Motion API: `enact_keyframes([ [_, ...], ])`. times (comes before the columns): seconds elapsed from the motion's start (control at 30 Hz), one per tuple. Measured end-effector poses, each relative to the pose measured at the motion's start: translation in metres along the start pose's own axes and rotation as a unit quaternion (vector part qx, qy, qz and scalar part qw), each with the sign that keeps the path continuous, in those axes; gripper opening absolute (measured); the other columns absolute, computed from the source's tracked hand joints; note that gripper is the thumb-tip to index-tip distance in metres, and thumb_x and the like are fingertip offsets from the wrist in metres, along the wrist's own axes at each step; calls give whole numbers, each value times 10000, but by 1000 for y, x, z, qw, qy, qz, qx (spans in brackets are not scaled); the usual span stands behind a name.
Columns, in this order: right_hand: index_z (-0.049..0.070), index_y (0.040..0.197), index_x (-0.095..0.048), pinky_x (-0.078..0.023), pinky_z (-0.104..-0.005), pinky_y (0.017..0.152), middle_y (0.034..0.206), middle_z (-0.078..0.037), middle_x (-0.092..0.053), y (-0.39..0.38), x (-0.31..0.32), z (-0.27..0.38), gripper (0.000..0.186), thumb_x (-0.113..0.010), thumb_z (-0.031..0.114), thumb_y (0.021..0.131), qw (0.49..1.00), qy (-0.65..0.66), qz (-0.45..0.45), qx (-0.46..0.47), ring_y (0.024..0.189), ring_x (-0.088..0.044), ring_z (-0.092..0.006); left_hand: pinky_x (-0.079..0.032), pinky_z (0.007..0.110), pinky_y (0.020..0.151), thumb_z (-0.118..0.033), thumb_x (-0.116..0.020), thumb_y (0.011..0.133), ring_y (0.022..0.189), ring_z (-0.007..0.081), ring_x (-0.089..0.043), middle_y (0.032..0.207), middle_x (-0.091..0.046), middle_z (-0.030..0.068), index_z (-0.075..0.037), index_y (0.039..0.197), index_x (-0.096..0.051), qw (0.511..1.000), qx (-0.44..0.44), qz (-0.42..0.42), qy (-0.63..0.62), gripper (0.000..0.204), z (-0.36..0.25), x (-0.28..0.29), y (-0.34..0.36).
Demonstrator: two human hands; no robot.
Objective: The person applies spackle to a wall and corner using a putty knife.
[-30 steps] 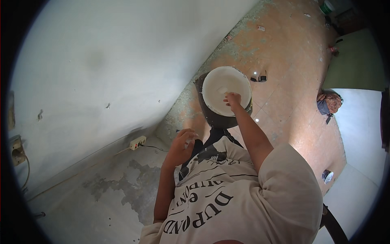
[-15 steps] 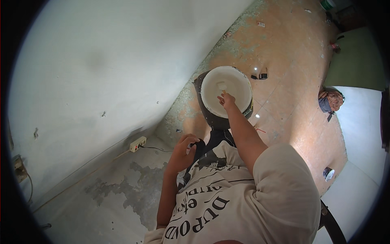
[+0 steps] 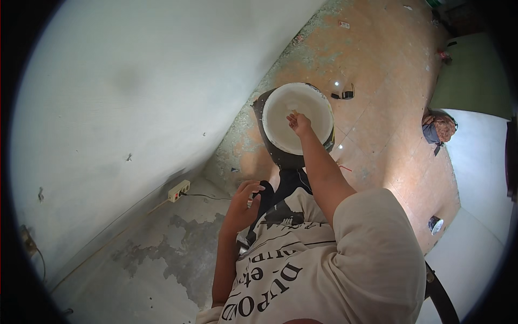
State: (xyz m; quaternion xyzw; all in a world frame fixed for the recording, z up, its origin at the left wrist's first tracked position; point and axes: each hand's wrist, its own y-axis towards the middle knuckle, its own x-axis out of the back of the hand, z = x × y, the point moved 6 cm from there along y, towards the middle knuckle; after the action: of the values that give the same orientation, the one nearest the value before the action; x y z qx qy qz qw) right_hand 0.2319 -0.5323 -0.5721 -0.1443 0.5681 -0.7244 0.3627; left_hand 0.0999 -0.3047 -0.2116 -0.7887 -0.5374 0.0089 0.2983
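Note:
My right hand (image 3: 299,123) reaches over a large white bucket (image 3: 324,124) and is closed on the handle of a small tool. That tool (image 3: 292,108) looks like a paintbrush, its head white and partly lost in the pale contents of the bucket. The bucket's inner wall is coated white, and its dark outside shows below the rim. My left hand (image 3: 245,204) rests by my left knee, its fingers loosely bent and apart, with nothing in it.
At left rises a pale wall (image 3: 118,97). Beside its foot lies a power strip (image 3: 178,191) with a plugged-in cable. A black device with a strap (image 3: 345,94) lies on the tiled floor beyond the bucket. At right are a bag (image 3: 438,129) and a small container (image 3: 436,224).
My right hand has shifted slightly forward and left, with the tool's head lower in the bucket and less visible. My left hand stays by the knee. The whole view has moved a little.

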Motion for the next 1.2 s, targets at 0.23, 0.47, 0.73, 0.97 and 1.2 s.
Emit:
enact_keyframes([
  [0.23, 35, 1071, -552, -495, -324, 578, 899, -100, -617, -30, -13, -5, 168, -538, 117, 924, 962, -238, 75, 110, 734, -631, -193, -523, 333, 821, 9, -557, 907, 1073, 235, -617, 1249, -574, 110, -34, 1137, -596, 1000, -9, 11, 16, 237, 4, 1, 1],
  [0.47, 30, 1022, -476, -417, -341, 448, 729, -94, -515, -25, -18, 2, 113, -466, 39, 910, 881, -421, 215, -15, 553, -515, -183, -527, 331, 811, -12, -562, 917, 1070, 237, -608, 1245, -575, 113, -40, 1136, -600, 999, -29, 11, 26, 224, -5, 3, 3],
  [0.73, 1, 1168, -371, -446, -346, 466, 800, -121, -505, -57, -23, 0, 336, -515, -9, 864, 893, -347, 285, 44, 587, -547, -195, -522, 340, 829, -41, -556, 930, 1104, 254, -590, 1266, -555, 119, -40, 1147, -596, 999, -29, 7, 41, 221, -5, 6, 2],
  [0.97, 49, 1160, -344, -432, -308, 532, 800, -81, -462, -67, -32, 9, 541, -634, -68, 719, 926, -161, 340, -37, 666, -519, -163, -520, 345, 832, -63, -554, 936, 1115, 247, -588, 1266, -544, 124, -38, 1155, -583, 998, -33, 12, 55, 222, -8, 2, 6],
  [1.2, -1, 1257, -337, -466, -357, 488, 832, -102, -458, -86, -24, -13, 442, -490, -18, 843, 735, -607, 293, 79, 566, -487, -193, -511, 356, 860, -96, -554, 929, 1143, 255, -561, 1289, -521, 128, -54, 1188, -560, 997, -31, 48, 56, 263, -18, -4, 16],
])
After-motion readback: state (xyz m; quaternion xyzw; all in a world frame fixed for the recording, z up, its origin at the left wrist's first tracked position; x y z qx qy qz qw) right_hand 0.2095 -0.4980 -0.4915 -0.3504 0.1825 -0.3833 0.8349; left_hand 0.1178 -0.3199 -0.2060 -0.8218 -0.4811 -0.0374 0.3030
